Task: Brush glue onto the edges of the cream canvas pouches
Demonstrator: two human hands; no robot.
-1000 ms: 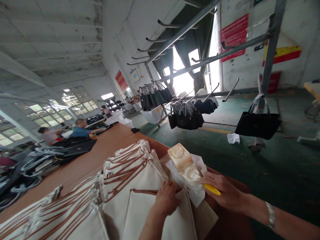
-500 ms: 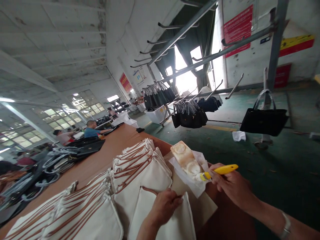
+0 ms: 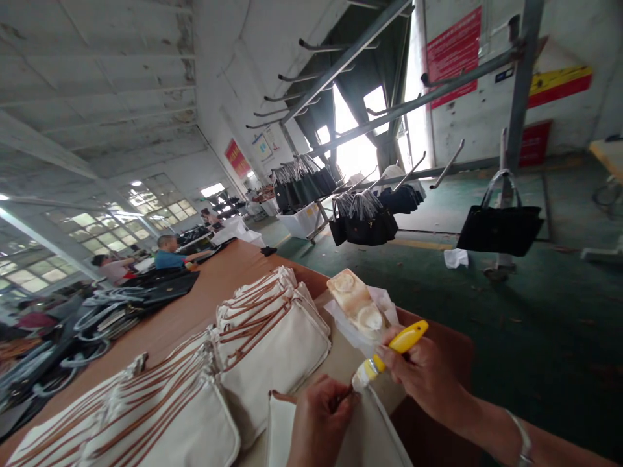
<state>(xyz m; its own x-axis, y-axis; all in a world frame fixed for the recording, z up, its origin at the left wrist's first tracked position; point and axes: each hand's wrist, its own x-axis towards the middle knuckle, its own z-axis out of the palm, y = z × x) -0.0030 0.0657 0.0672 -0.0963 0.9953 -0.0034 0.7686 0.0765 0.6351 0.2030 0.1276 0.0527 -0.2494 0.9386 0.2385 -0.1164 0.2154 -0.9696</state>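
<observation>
My right hand (image 3: 423, 370) is closed round a yellow-handled brush (image 3: 407, 337). The pale bristles touch the top edge of a white bag piece (image 3: 370, 428), close to my left fingertips. My left hand (image 3: 324, 412) pinches that top edge, where a brown strip shows. Just beyond the brush, a stained tray (image 3: 353, 298) with white paste lies on white paper (image 3: 384, 299). Stacked white pieces with brown straps (image 3: 272, 344) lie to the left of my hands, and more (image 3: 170, 415) lie nearer the lower left.
The brown table (image 3: 219, 269) stretches away to the far left. Black bags with grey handles (image 3: 165, 288) lie along its left side. A person in blue (image 3: 168, 256) sits beyond. A metal rack with hanging black bags (image 3: 367, 227) stands past the table on the right.
My right hand has brought the brush left and down from the tray to the bag piece's edge. My left hand has shifted slightly right and down, still pinching the edge.
</observation>
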